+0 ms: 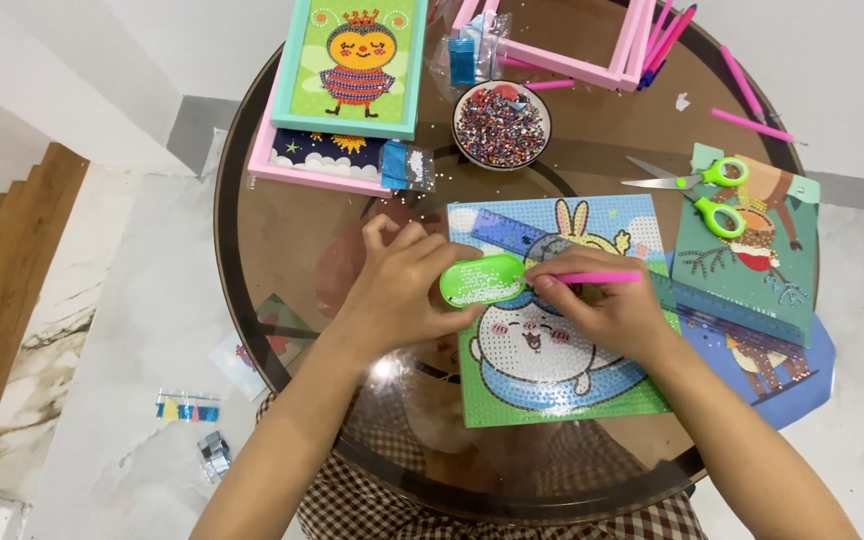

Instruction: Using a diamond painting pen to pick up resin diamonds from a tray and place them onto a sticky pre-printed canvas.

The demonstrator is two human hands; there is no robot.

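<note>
Resting on the round, glossy brown glass surface [282, 240], a rectangular diamond-painting canvas [562, 390] shows a white round-faced animal in a blue bowl on a green ground, its face covered in a fine grid of dots. This canvas serves as the landmark. At its upper left edge the left hand [407, 285] curls its grip around a small oval tray [482, 280] of bright green plastic, its floor speckled with tiny pale beads. Just right of the tray, over the canvas's upper middle, the right hand [607, 310] pinches a slim pink pen [597, 277], the grip closed on the shaft and the tip touching the tray's right end.

Beyond the canvas's top edge stands a round shallow bowl [500, 125] heaped with mixed grainy beads, red, white and dark. Up and to the left of the canvas lie two stacked framed pictures, the upper one teal-framed with a bee figure [357, 60], and small clear bags holding blue material. Right of the canvas, scissors [697, 195] with lime-green handles lie half on a teal-green picture board [752, 270]. Loose pink pens [752, 125] lie farther up and right, near pink frames [572, 65].
</note>
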